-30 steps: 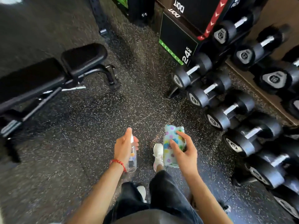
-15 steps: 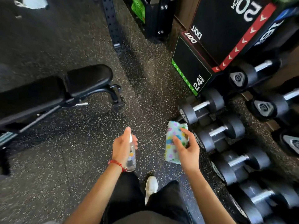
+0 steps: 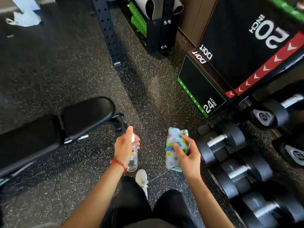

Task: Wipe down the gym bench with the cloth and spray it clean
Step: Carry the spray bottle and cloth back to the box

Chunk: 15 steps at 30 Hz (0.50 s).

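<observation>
The black padded gym bench [image 3: 85, 116] lies at the left, its seat pad end pointing toward the middle of the floor. My left hand [image 3: 124, 146] grips a small clear spray bottle [image 3: 133, 157], index finger up along its top, just right of the bench's foot. My right hand [image 3: 187, 154] holds a folded cloth with coloured dots [image 3: 174, 145] upright in front of me. Both hands hover above the floor, apart from the bench.
A row of black dumbbells [image 3: 230, 142] lines the floor at the right. Stacked black plyo boxes [image 3: 238, 55] stand at the back right. A black perforated rack post [image 3: 108, 33] rises behind the bench. Speckled rubber floor [image 3: 148, 99] lies between them.
The view has shifted forward and tilted up: the bench now sits lower and nearer my left hand, and the plyo boxes fill more of the top right. Both hands keep their grips.
</observation>
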### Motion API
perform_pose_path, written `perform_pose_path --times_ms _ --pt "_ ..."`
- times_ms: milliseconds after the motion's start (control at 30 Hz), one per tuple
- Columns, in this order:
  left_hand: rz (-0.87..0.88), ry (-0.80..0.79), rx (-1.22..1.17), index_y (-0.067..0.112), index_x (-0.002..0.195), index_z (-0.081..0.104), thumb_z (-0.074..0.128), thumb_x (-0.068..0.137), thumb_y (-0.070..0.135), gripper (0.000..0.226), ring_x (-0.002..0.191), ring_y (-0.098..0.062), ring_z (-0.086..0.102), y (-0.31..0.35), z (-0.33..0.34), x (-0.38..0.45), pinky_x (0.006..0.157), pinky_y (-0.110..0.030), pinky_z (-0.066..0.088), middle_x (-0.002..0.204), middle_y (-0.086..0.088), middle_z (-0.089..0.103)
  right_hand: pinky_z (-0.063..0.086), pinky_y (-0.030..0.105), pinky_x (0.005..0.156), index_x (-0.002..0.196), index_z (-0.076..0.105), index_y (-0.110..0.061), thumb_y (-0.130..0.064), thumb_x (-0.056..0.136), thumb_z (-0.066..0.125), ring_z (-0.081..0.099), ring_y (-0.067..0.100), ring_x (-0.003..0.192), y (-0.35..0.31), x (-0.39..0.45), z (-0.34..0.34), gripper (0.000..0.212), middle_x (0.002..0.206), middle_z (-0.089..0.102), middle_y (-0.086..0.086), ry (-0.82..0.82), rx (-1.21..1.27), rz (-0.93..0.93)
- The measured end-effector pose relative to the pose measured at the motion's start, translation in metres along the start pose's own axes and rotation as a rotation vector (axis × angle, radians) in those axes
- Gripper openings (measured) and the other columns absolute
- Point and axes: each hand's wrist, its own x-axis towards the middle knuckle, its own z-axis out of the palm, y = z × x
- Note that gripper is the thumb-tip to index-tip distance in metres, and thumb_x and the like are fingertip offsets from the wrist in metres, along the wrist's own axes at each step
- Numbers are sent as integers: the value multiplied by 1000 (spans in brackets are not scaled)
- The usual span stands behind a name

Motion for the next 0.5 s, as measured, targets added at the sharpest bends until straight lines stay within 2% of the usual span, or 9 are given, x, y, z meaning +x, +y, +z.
perform_pose_path --times_ms 167,300,400,500 --pt "-27 -28 -76 9 54 59 45 93 46 56 49 -16 59 30 14 72 65 -37 51 47 1 60 57 36 73 99 61 -35 -12 83 68 67 20 90 -15 60 30 29 103 67 6 23 45 18" --pt "-65 -36 -77 17 47 61 44 82 58 57 46 -16 59 47 42 120 61 -37 50 47 -1 61 56 23 64 99 62 -33 -11 82 68 68 13 83 -31 115 37 28 98 67 1 13 38 15" --pt "-67 -60 -44 17 49 61 43 91 52 57 47 -16 60 62 72 157 66 -41 52 46 0 61 56 22 63 100 62 -29 -10 82 68 68 11 81 -42 167 40 27 97 67 1 12 56 33" --pt "-53 -48 -25 14 53 60 42 94 48 56 49 -18 60 90 105 195 63 -37 51 48 0 61 56 23 61 101 61 -28 -10 83 68 69 10 78 -61 225 41 26 93 68 -1 0 72 35"
